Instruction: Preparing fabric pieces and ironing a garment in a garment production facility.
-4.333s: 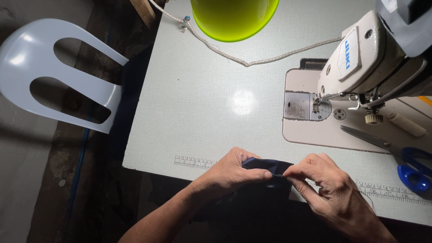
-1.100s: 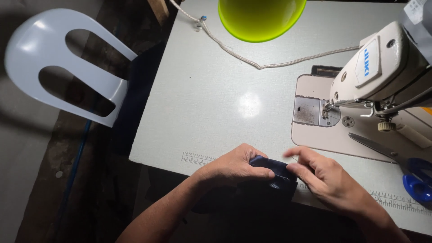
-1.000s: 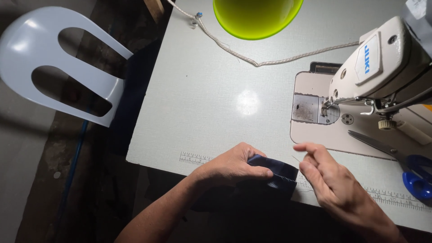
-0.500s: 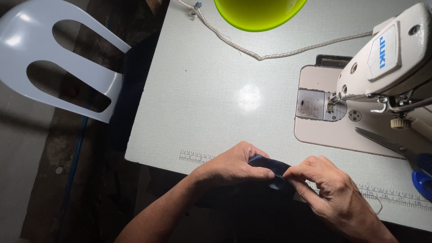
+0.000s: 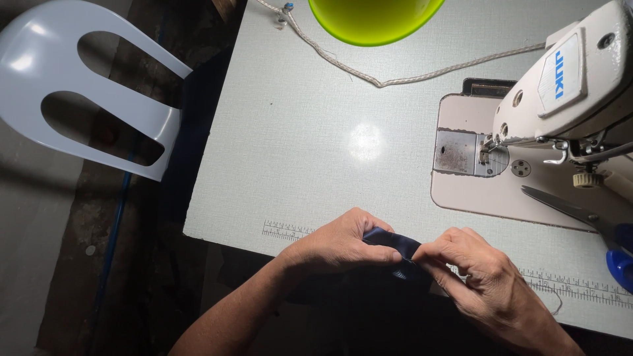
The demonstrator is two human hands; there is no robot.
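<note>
A small piece of dark navy fabric (image 5: 394, 245) lies at the near edge of the pale sewing table (image 5: 310, 132). My left hand (image 5: 339, 242) pinches its left side with curled fingers. My right hand (image 5: 478, 267) grips its right end, thumb and fingers pressed together on the cloth. Both hands meet over the fabric, just above the ruler strip (image 5: 283, 231) printed along the table's front edge. Most of the cloth is hidden under my fingers and hangs off the edge into shadow.
A white sewing machine (image 5: 567, 86) stands at the right, its needle plate (image 5: 465, 153) beyond my hands. Blue-handled scissors (image 5: 587, 221) lie at the far right. A yellow-green bowl (image 5: 372, 16) and a cord (image 5: 395, 76) sit at the back. A white plastic chair (image 5: 86, 99) stands left.
My right hand opened off the cloth for a moment, then closed on it again. The view shifted slightly; both hands stay at the table's front edge.
</note>
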